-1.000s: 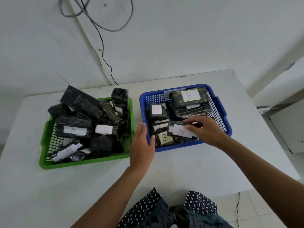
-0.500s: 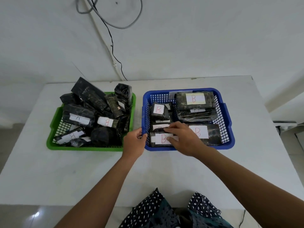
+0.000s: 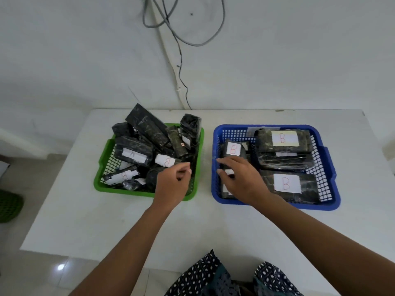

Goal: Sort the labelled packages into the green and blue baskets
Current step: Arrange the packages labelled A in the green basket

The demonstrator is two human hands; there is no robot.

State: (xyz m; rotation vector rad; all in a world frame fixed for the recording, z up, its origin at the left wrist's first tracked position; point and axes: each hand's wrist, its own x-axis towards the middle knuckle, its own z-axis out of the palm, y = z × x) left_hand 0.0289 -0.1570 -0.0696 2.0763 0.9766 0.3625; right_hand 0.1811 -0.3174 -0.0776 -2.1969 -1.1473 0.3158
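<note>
Mid-sort — the left hand [image 3: 171, 184], grip loosely curled and holding nothing, hovers over the green basket [image 3: 102, 184] toward a B package [image 3: 165, 160], while the right hand [image 3: 239, 178] presses packages in the blue basket [image 3: 329, 199] — next, pinch that B package and carry it across.

Two baskets, one green basket [image 3: 102, 184], one blue basket [image 3: 329, 201], two hands

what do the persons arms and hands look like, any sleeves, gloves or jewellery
Both forearms are bare as far as the frame shows: no sleeves, no gloves. The left hand and right hand show no rings, watch or bracelets. The only clothing in view is a dark garment with small white dots at the bottom edge.
</note>
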